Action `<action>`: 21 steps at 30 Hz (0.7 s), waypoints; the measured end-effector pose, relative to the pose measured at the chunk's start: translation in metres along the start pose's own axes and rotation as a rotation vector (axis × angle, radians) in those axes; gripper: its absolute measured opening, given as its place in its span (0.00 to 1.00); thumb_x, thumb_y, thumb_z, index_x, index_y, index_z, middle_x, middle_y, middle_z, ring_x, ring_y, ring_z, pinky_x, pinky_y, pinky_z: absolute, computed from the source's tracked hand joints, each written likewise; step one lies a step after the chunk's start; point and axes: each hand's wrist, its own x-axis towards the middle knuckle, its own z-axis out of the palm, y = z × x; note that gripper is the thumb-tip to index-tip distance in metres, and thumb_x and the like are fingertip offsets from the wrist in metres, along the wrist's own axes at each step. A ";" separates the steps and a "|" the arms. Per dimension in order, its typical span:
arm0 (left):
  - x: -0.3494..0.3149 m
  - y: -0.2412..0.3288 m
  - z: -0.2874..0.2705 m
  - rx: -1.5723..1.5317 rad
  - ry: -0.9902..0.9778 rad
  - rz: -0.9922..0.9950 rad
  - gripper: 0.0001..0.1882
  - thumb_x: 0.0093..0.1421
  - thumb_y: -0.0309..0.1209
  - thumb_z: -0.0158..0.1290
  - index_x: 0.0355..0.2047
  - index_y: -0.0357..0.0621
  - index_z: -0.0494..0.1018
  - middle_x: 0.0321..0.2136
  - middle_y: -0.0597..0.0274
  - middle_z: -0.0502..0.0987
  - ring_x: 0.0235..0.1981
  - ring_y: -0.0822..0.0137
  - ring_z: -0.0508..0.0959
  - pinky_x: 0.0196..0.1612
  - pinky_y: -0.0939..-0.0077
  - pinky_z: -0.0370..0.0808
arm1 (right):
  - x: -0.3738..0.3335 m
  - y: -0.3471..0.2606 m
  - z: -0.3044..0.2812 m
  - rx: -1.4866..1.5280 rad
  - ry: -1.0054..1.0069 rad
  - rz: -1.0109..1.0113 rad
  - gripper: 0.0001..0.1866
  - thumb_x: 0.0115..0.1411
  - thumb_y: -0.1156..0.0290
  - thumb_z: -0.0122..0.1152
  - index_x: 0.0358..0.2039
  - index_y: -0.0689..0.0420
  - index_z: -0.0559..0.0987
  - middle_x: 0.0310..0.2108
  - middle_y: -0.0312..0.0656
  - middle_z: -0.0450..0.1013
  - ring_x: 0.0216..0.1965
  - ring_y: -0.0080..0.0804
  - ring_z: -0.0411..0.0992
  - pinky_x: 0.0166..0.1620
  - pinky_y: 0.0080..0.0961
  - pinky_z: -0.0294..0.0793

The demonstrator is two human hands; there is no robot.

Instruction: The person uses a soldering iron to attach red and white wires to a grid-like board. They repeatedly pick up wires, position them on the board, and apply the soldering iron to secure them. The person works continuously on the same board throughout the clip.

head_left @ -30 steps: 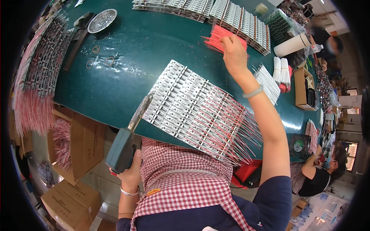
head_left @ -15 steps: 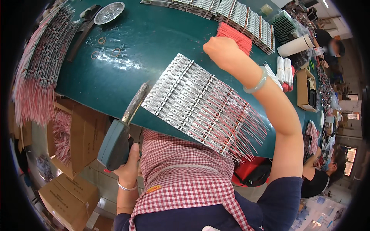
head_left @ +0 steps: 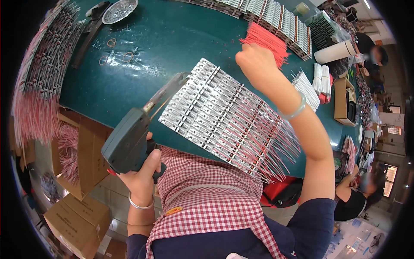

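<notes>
In my left hand (head_left: 142, 172) is a dark grey soldering gun (head_left: 125, 140) with a long metal barrel, my fingers wrapped round its handle. Its tip reaches the upper left edge of a panel of metal strips (head_left: 202, 103) lying at the table's near edge. Thin red and white wires (head_left: 263, 134) fan out from the panel's right half. My right hand (head_left: 254, 60) is curled closed at the near left end of a pile of red wires (head_left: 265, 41). Its fingertips are turned away, so what they pinch, if anything, is hidden.
Wired panels (head_left: 47, 64) stand stacked at the left, near a metal dish (head_left: 120, 11) and rubber bands (head_left: 128, 57). More panels (head_left: 280, 21) line the far side. White wire bundles (head_left: 320, 80) and a white bottle (head_left: 334, 52) are at right. Cardboard boxes (head_left: 77, 222) stand below left.
The soldering gun has swung up and right, its tip now at the panel's edge. My right hand has shifted slightly right and down, staying closed beside the red wires.
</notes>
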 end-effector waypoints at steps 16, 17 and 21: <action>0.032 -0.012 0.047 0.365 -0.144 0.086 0.16 0.51 0.15 0.59 0.42 0.30 0.75 0.28 0.59 0.77 0.18 0.76 0.71 0.19 0.83 0.66 | -0.049 -0.054 0.056 0.591 0.627 0.193 0.12 0.46 0.81 0.61 0.33 0.60 0.79 0.30 0.40 0.73 0.31 0.36 0.73 0.31 0.30 0.74; 0.032 -0.018 0.048 0.388 -0.156 0.095 0.16 0.51 0.15 0.59 0.42 0.30 0.75 0.28 0.59 0.77 0.19 0.77 0.71 0.20 0.84 0.66 | -0.049 -0.055 0.056 0.584 0.620 0.187 0.12 0.45 0.81 0.61 0.34 0.61 0.79 0.30 0.40 0.73 0.31 0.36 0.73 0.31 0.30 0.74; 0.035 -0.023 0.055 0.424 -0.209 0.075 0.16 0.51 0.17 0.61 0.42 0.32 0.75 0.29 0.63 0.78 0.21 0.77 0.74 0.22 0.83 0.69 | -0.051 -0.054 0.054 0.588 0.588 0.190 0.12 0.45 0.80 0.60 0.34 0.63 0.79 0.30 0.41 0.72 0.32 0.37 0.72 0.32 0.30 0.73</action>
